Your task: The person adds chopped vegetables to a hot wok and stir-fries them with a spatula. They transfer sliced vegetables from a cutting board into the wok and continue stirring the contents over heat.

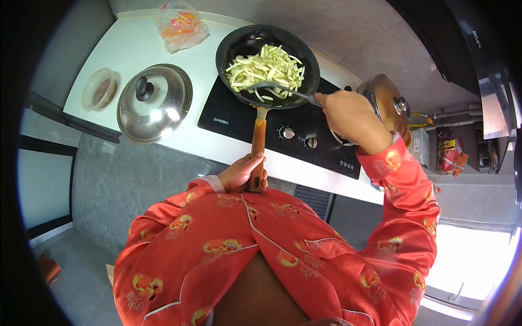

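Observation:
My left hand is closed around the wooden handle of a black frying pan. The pan sits over the left part of a black gas hob. Pale green vegetable strips lie heaped inside it. In my right hand is a dark spatula, held by its handle from the right side. Its blade rests at the near edge of the heap, partly among the strips. The spatula handle's end is hidden by my fingers.
Left of the hob, a steel lid with a glass top lies on the white counter. Beyond it are a plastic container and a clear plastic bag. A lidded pot stands behind my right hand. A range hood overhangs the right.

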`<action>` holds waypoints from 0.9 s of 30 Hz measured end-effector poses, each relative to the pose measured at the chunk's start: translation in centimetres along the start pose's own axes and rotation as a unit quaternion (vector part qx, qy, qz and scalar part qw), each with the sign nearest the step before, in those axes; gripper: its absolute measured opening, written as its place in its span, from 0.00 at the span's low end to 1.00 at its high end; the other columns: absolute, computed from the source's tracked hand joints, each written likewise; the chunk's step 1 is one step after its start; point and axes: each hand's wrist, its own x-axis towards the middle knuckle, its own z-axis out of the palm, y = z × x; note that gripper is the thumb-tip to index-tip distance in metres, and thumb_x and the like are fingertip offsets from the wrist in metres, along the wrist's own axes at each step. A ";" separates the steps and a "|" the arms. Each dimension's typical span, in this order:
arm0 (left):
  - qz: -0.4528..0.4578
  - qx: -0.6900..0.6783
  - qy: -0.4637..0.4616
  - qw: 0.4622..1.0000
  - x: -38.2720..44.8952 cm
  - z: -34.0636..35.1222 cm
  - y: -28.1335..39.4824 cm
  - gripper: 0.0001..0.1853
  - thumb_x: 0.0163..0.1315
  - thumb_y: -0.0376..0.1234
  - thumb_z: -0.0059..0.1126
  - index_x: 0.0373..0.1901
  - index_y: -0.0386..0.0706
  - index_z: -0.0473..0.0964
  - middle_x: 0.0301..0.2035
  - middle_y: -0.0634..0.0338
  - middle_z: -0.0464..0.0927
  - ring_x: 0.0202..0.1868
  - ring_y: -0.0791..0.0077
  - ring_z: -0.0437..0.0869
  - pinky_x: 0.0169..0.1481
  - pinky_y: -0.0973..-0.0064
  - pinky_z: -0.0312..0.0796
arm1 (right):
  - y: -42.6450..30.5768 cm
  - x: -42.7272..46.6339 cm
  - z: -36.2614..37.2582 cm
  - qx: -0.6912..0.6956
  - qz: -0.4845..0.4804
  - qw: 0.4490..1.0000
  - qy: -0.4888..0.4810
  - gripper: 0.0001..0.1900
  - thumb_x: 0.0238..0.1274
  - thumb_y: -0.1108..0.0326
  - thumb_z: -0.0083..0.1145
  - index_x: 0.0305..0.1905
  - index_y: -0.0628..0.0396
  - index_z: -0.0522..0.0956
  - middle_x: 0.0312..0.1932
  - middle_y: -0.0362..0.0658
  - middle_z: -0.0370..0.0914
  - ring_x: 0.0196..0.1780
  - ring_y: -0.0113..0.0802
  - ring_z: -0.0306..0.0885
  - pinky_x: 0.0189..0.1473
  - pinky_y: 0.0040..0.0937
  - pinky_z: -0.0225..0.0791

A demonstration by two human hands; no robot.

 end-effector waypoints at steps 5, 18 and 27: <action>0.018 -0.004 -0.012 1.000 -0.2 -0.2 -0.1 0.22 0.72 0.51 0.41 0.53 0.43 0.59 0.30 0.56 0.73 0.30 0.67 0.80 0.39 0.69 0.75 | 2.2 1.1 -1.9 -0.027 -0.015 0.997 0.067 0.16 0.54 0.69 0.54 0.48 0.46 0.82 0.33 0.50 0.82 0.38 0.49 0.82 0.36 0.44 0.74; 0.024 -0.004 -0.010 1.000 -0.3 -0.1 -0.4 0.22 0.73 0.51 0.39 0.54 0.43 0.59 0.29 0.57 0.72 0.29 0.69 0.79 0.37 0.70 0.75 | 0.1 13.7 -6.7 -0.263 -0.223 0.931 0.122 0.11 0.58 0.66 0.55 0.43 0.39 0.85 0.39 0.42 0.81 0.44 0.42 0.81 0.42 0.40 0.75; 0.000 -0.013 0.011 1.000 -0.7 0.0 0.2 0.21 0.72 0.51 0.41 0.52 0.44 0.60 0.29 0.58 0.73 0.29 0.68 0.80 0.38 0.68 0.75 | 8.9 4.1 -2.2 -0.058 -0.023 0.997 0.055 0.18 0.53 0.69 0.58 0.51 0.41 0.83 0.35 0.50 0.82 0.41 0.50 0.80 0.41 0.44 0.73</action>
